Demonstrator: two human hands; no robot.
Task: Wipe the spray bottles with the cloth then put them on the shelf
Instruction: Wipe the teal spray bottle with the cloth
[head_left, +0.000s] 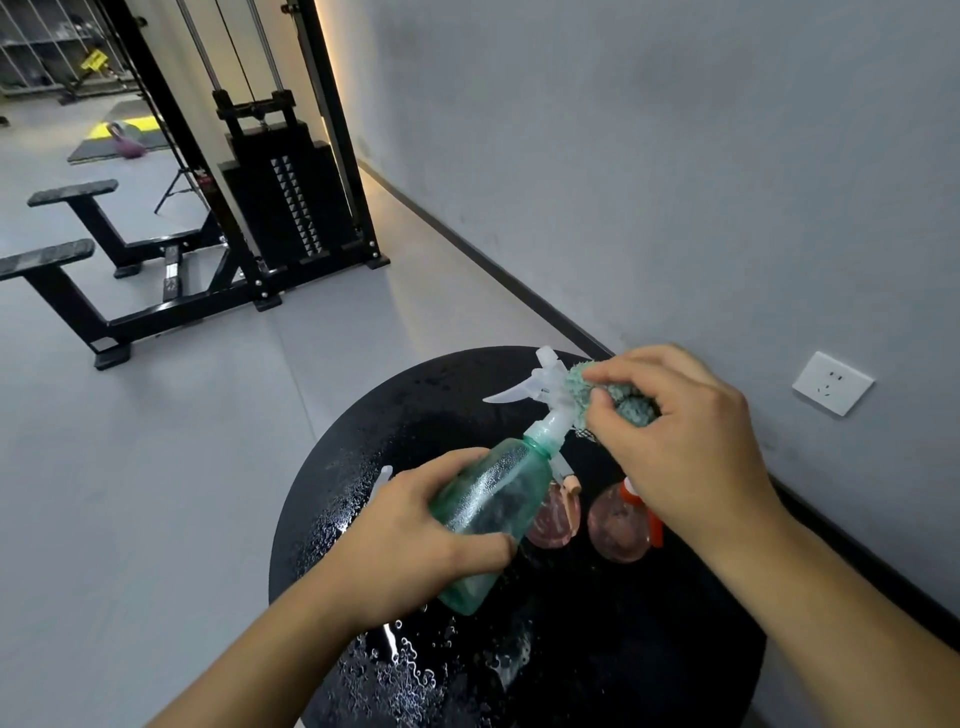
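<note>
My left hand (410, 540) grips a translucent green spray bottle (493, 512) around its body, tilted with its white trigger head (540, 387) pointing up and away. My right hand (680, 441) holds a bunched teal cloth (631, 402) pressed against the back of the white head. Below, on the round black table (623, 649), stand two pinkish-red spray bottles (553, 519) (618, 527), seen from above, partly hidden by my hands and the green bottle. A white trigger tip (383, 475) peeks out beyond my left hand.
Water droplets cover the black tabletop. A grey wall with a white socket (832, 383) runs along the right. A black cable weight machine (280, 202) and bench supports (78, 270) stand on the grey floor to the left. No shelf is in view.
</note>
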